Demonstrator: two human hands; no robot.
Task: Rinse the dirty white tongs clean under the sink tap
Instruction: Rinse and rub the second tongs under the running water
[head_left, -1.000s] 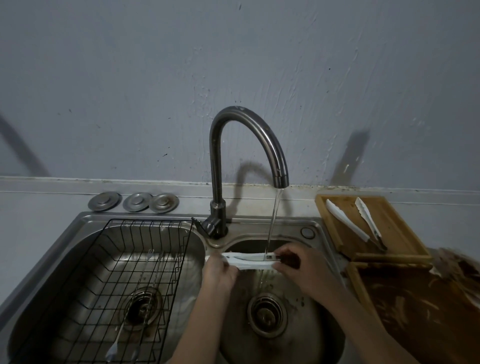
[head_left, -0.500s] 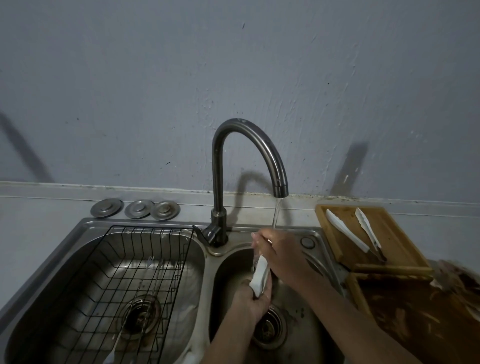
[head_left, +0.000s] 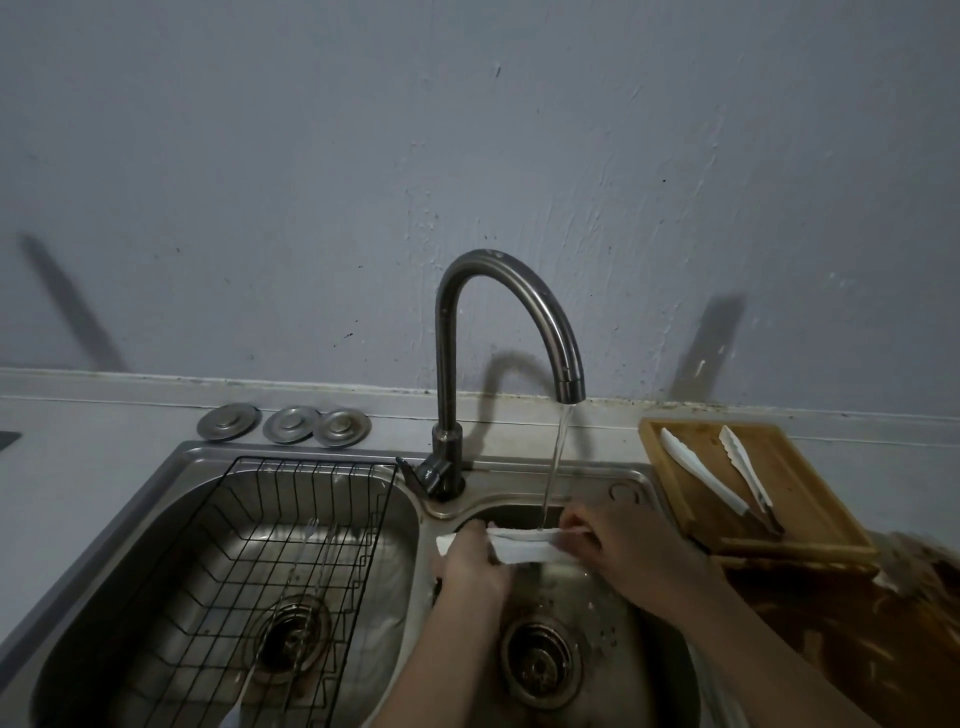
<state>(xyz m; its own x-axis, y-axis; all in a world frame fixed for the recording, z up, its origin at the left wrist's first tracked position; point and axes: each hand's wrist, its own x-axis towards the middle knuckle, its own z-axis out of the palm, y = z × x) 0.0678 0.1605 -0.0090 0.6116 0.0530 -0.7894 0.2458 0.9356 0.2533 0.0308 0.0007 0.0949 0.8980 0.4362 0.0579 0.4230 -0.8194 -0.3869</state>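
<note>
A pair of white tongs (head_left: 524, 546) lies crosswise over the right sink basin (head_left: 639, 691), directly under the water running from the curved tap (head_left: 519, 306). My left hand (head_left: 470, 564) grips the tongs' left end, whose tip sticks out past the knuckles. My right hand (head_left: 608, 540) pinches the right end with curled fingers. The stream lands on the tongs just left of my right fingers.
Another pair of white tongs (head_left: 727, 480) lies on a wooden tray (head_left: 800, 499) right of the sink, beside a stained wooden board (head_left: 831, 618). A black wire rack (head_left: 291, 561) with utensils fills the left basin. Three metal plugs (head_left: 283, 423) sit behind it.
Half a second ago the tongs stood nearly upright between my hands, low in the basin. Both hands have since turned them level across the basin under the stream.
</note>
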